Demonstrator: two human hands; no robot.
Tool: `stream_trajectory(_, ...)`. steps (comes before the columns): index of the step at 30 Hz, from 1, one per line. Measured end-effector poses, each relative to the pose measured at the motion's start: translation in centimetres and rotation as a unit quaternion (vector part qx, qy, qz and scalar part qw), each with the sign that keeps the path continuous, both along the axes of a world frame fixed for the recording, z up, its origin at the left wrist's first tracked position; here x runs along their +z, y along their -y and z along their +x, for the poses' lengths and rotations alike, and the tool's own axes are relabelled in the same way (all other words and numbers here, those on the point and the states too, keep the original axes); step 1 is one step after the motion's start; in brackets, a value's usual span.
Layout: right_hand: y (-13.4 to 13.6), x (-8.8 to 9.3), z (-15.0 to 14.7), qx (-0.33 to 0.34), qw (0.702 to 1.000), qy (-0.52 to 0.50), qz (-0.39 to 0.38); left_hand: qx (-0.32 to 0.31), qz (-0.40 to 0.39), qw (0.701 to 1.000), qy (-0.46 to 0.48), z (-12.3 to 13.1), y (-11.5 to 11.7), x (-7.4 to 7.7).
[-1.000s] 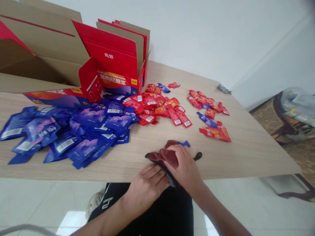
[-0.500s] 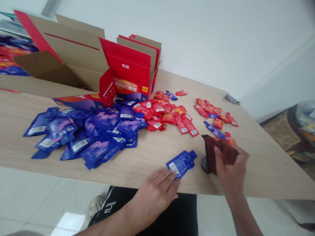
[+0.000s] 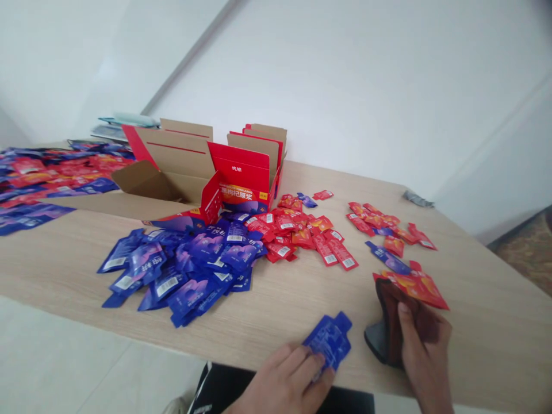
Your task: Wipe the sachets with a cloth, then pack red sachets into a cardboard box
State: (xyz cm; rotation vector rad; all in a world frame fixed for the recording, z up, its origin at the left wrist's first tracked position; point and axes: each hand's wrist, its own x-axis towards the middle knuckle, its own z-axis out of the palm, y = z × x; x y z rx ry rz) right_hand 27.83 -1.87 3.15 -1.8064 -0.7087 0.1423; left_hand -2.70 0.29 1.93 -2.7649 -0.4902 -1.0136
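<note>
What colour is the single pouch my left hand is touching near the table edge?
The pouch is blue with purple tints, clearest in the head view.

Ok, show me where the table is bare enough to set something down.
Bare wood: the near strip between the blue pouch pile and the single blue pouch under the left hand; the right end past the red sachets; the back edge by the grey scrap. Crowded: the middle, before the open box.

Left hand [image 3: 280,382] and right hand [image 3: 425,351] get cut off at the bottom edge; blue pouch [image 3: 330,339] and dark red cloth [image 3: 389,316] are partly covered by them.
</note>
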Motion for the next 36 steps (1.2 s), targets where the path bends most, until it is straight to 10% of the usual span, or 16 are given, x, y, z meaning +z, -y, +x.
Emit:
stream_trajectory(8, 0.0, -0.4, -0.2, -0.026, 0.996, -0.073, -0.04, -0.053, -0.104, 0.993, 0.03, -3.3, -1.5, 6.8)
stream_trajectory(17, -0.4, -0.3, 0.3, 0.022, 0.994, -0.106, -0.03, 0.119, 0.026, 0.986, -0.11, -3.0, -15.7, 16.8)
stream_trajectory(24, -0.7, -0.5, -0.8, 0.014, 0.996, -0.09, 0.005, 0.176, 0.055, 0.97, -0.155, -1.0, -21.8, 14.8)
stream_trajectory(30, -0.7, -0.8, -0.5, 0.034, 0.995, -0.09, -0.031, 0.181, 0.059, 0.966, -0.177, -1.4, -21.9, 12.3)
stream_trajectory(36, -0.9, -1.4, 0.6, 0.037, 0.991, -0.121, -0.039, 0.167, 0.063, 0.963, -0.201, -2.6, -20.3, 13.3)
